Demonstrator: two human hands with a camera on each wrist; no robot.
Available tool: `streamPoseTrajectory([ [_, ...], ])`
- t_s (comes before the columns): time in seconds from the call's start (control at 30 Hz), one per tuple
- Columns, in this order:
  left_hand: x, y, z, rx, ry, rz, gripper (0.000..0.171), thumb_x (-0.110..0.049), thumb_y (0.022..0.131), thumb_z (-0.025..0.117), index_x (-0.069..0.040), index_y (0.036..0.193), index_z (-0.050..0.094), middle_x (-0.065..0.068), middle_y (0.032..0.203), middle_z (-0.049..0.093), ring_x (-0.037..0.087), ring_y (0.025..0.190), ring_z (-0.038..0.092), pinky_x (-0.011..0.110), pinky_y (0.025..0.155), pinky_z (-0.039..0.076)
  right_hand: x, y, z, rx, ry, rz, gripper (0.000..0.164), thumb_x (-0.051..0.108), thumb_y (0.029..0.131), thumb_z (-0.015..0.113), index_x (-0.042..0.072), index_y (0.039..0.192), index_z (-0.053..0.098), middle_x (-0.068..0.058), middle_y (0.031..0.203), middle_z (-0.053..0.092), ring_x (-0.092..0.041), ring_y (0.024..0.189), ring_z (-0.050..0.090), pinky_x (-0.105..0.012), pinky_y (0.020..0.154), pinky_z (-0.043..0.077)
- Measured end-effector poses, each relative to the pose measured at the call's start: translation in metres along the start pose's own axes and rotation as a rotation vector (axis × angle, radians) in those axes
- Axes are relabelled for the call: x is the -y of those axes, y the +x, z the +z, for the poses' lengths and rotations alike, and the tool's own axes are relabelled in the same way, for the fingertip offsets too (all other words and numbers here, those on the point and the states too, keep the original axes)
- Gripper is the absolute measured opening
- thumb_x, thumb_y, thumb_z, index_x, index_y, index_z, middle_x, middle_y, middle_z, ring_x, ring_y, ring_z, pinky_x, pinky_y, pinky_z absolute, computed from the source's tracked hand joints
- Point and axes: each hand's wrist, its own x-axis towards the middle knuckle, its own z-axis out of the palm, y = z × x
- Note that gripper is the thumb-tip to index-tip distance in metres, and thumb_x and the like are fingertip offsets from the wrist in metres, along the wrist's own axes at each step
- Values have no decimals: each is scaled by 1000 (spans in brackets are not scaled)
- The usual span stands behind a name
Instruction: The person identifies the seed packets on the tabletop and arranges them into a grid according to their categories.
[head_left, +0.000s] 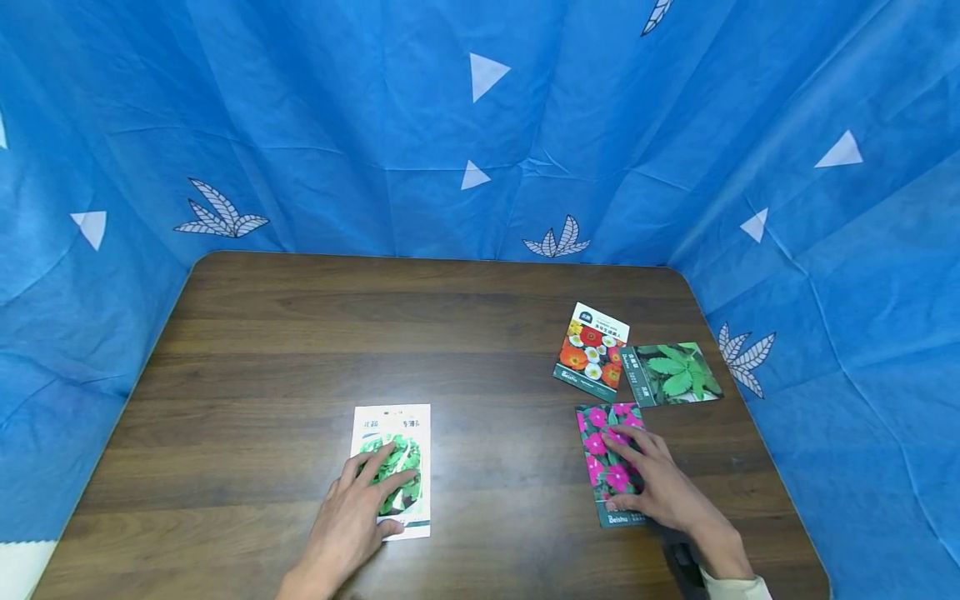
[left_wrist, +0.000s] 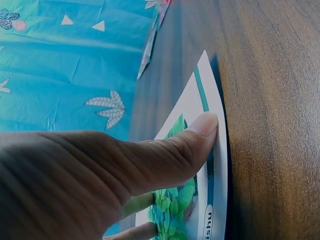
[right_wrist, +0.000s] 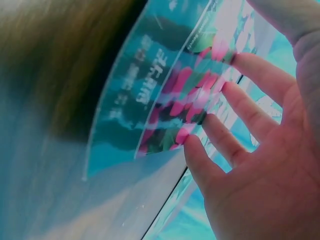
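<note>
Nearest, the left grip (head_left: 348, 510), spread, touches a white leafy-green packet (head_left: 414, 450) lying on the tabletop (head_left: 495, 333), and the right grip (head_left: 666, 487), also spread, rests on a pink-flower packet (head_left: 596, 467), beyond which an orange-flower packet (head_left: 590, 353) and a green-leaf packet (head_left: 672, 374) lie before a blue curtain (head_left: 337, 100).

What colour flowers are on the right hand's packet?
Bright pink flowers, clearest in the head view.

The left hand (head_left: 351, 510) lies palm down, thumb (left_wrist: 175, 152) extended apart from its spread fingers (head_left: 397, 481). The right hand (head_left: 660, 483), well apart from it and also palm down, spreads 4 nearly straight fingers (right_wrist: 250, 106).
</note>
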Motion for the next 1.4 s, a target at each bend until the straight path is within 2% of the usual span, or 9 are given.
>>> streamPoseTrajectory([
  [0.47, 0, 0, 1, 8, -10, 1, 67, -30, 62, 92, -28, 125, 70, 9, 151, 49, 34, 131, 44, 56, 93, 50, 21, 14, 5, 50, -6, -9, 94, 57, 74, 81, 23, 152, 44, -8, 157, 34, -37, 137, 30, -63, 100, 46],
  [0.67, 0, 0, 1, 3, -4, 3, 67, -30, 61, 92, -27, 125, 70, 9, 150, 50, 35, 131, 45, 56, 92, 50, 31, 20, 11, 34, -33, -18, 94, 64, 73, 78, 25, 152, 44, -7, 156, 36, -36, 137, 32, -62, 101, 46],
  [1.13, 1, -1, 0, -2, -5, 5, 68, -28, 61, 93, -28, 125, 70, 9, 150, 50, 34, 131, 44, 55, 92, 50, 54, 30, 19, 6, -145, -79, 95, 70, 75, 73, 22, 153, 44, -6, 152, 41, -31, 133, 38, -54, 99, 51],
  [1.4, 1, -1, 0, -11, -5, 7, 67, -28, 62, 93, -28, 125, 70, 8, 151, 50, 33, 131, 44, 55, 91, 50, 67, 36, 22, -4, -168, -103, 95, 73, 75, 70, 24, 152, 45, -5, 151, 43, -29, 129, 42, -51, 98, 52],
])
